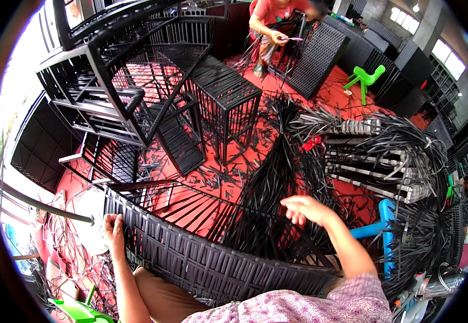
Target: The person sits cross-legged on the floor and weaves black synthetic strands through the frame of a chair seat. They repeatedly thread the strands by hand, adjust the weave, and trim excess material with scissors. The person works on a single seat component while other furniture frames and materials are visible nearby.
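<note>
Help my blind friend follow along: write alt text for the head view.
A person's left hand is at the left end of a black woven panel; the right hand hangs open by black strips. Beyond, black frames stand on a red floor, and a co-worker sits behind.

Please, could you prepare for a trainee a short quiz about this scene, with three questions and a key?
1. Which hand is nearer to the left end of the woven black panel?
2. What colour is the small plastic chair at the upper right? A) white B) green C) yellow
3. True or false: the right hand is closed in a tight fist.

Key:
1. The left hand.
2. B.
3. False; it is open, near the loose black strips.
</note>
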`<state>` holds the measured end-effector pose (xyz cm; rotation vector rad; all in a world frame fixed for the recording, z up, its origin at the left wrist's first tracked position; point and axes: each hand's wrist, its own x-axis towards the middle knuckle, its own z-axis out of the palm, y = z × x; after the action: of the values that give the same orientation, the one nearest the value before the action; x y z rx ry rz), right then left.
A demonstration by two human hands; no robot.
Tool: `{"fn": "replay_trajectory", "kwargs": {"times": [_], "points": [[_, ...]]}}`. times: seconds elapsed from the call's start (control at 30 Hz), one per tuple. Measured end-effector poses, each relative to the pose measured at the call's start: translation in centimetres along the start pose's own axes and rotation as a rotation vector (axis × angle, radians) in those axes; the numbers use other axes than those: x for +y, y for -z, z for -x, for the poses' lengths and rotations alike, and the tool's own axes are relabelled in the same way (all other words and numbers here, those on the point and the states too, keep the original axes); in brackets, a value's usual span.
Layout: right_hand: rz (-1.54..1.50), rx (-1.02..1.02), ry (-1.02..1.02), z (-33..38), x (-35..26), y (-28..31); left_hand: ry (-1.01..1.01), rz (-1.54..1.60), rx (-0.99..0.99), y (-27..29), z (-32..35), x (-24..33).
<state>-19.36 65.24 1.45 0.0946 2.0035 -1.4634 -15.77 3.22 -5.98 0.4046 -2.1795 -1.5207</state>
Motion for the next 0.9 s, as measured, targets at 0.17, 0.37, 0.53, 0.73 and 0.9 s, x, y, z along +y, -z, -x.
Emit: {"fn": "replay_trajectory", "kwargs": {"times": [0.17, 0.37, 0.53, 0.73, 0.9], "points": [[-0.14, 0.503, 0.035, 11.1, 6.3, -2.3, -0.022, 0.035, -0.007, -0.3, -0.2, -0.5], [-0.229, 0.84, 0.131, 17.8, 10.2, -5.4, -0.073, -0.045, 0.034, 0.1, -0.1, -1.4], [-0.078, 0.885, 0.252, 19.1, 10.9, -10.4, -0.133, -0.151, 0.075, 0.8, -0.2, -2.4], [0.201, 1.113, 0.292, 18.6, 10.7, -12.7, -0.12, -0.081, 0.088, 0.0, 0.5, -1.6], [0.155, 1.16, 0.347, 18.2, 10.8, -13.0, -0.125, -0.143, 0.119, -0.1, 0.7, -1.5]]}}
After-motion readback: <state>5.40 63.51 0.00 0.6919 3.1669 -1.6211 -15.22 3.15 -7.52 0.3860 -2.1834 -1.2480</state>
